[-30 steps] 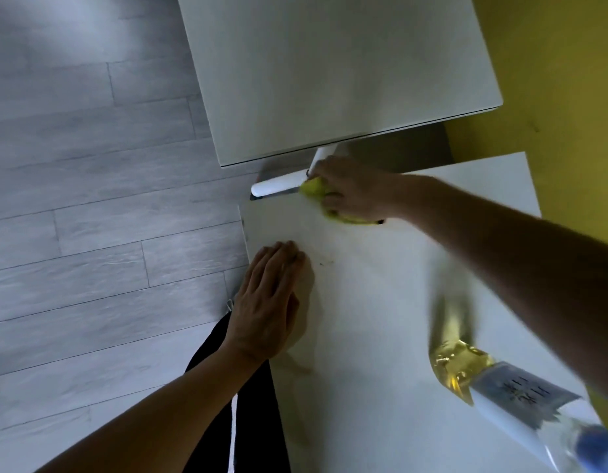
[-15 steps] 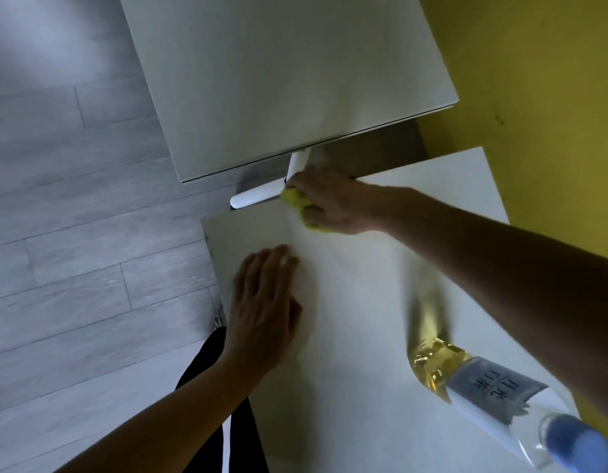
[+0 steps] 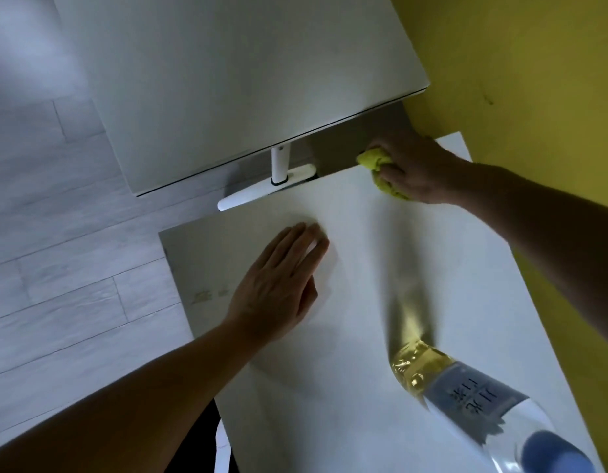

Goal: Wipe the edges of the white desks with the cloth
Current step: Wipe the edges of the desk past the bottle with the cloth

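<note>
two white desks are in view. the right hand (image 3: pixel 418 172) grips the yellow cloth (image 3: pixel 381 172) on the far edge of the near desk (image 3: pixel 432 268), close to its right corner. the left hand (image 3: pixel 278 288) lies flat on this desk. the far desk (image 3: pixel 227 80) probably waits for wiping.

- The right hand (image 3: pixel 420 169) covered most of the yellow cloth (image 3: pixel 376 162) at the near desk's (image 3: pixel 381 268) far edge.
- The bottle (image 3: pixel 483 404) was cut off at the picture's bottom edge, its label print blurred.
- The far desk (image 3: pixel 244 80) ran out past the top edge.
</note>
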The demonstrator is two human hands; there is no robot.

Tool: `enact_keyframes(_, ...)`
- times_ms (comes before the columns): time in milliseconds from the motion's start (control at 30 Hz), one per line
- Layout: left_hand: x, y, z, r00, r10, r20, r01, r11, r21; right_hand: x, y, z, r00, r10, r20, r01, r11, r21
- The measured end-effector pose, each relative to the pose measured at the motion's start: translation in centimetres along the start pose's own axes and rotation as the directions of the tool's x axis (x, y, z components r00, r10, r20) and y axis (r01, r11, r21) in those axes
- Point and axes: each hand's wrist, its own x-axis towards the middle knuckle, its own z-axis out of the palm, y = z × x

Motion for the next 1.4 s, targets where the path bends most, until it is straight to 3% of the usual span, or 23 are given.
enact_keyframes(167, 0.0, 0.3, 0.0, 0.999, -0.037, 0.02, 0.036, 0.998, 0.052, 0.2, -0.5, 0.6, 0.999, 0.016, -0.035, -0.017, 0.999, -0.033)
enact_keyframes(367, 0.2, 0.4, 0.2, 0.999, -0.051, 0.009, 0.05, 0.995, 0.085, 0.9, -6.9, 2.5, 0.963, -0.27, 0.007, 0.27, 0.961, -0.06)
enact_keyframes(533, 0.2, -0.1, 0.3, 1.0, -0.004, 0.013, 0.003, 0.995, 0.098, -0.1, -4.7, 2.7, 0.942, -0.316, -0.114, 0.313, 0.949, -0.041)
enact_keyframes(600, -0.2, -0.6, 0.2, 1.0, -0.006, 0.004, 0.006, 0.995, 0.098, -0.4, -0.9, 1.9, 0.944, -0.238, -0.229, 0.231, 0.971, -0.058)
enact_keyframes(667, -0.5, -1.2, 0.1, 1.0, -0.009, 0.001, 0.009, 0.996, 0.094, -1.0, 3.3, 0.3, 0.945, -0.021, -0.328, 0.014, 1.0, -0.026)
enact_keyframes(733, -0.8, -1.3, 0.1, 1.0, -0.005, -0.005, 0.005, 0.996, 0.086, -1.4, 6.3, -0.5, 0.937, 0.123, -0.327, -0.126, 0.992, 0.013)
enact_keyframes(933, -1.1, -1.2, 0.1, 1.0, -0.021, 0.013, 0.019, 0.995, 0.097, -1.2, 4.5, 1.6, 0.921, 0.153, -0.359, -0.144, 0.988, 0.052)
enact_keyframes(1067, -1.0, -1.3, -0.1, 0.999, -0.031, 0.022, 0.029, 0.994, 0.107, -0.7, -3.1, 3.1, 0.964, -0.068, -0.257, 0.076, 0.997, 0.022)
enact_keyframes(1200, -1.0, -1.3, -0.3, 0.999, -0.029, 0.032, 0.025, 0.994, 0.108, -0.4, -6.2, 4.9, 0.925, -0.284, -0.252, 0.3, 0.954, 0.024)
enact_keyframes(1267, -1.3, -1.5, -0.3, 1.0, -0.016, 0.027, 0.013, 0.994, 0.11, -0.2, -3.1, 4.6, 0.925, -0.228, -0.304, 0.244, 0.97, 0.015)
enact_keyframes(1400, -2.0, -1.6, -0.2, 1.0, -0.018, 0.018, 0.015, 0.993, 0.114, -0.8, 4.8, 3.2, 0.867, 0.106, -0.487, -0.066, 0.993, 0.098)
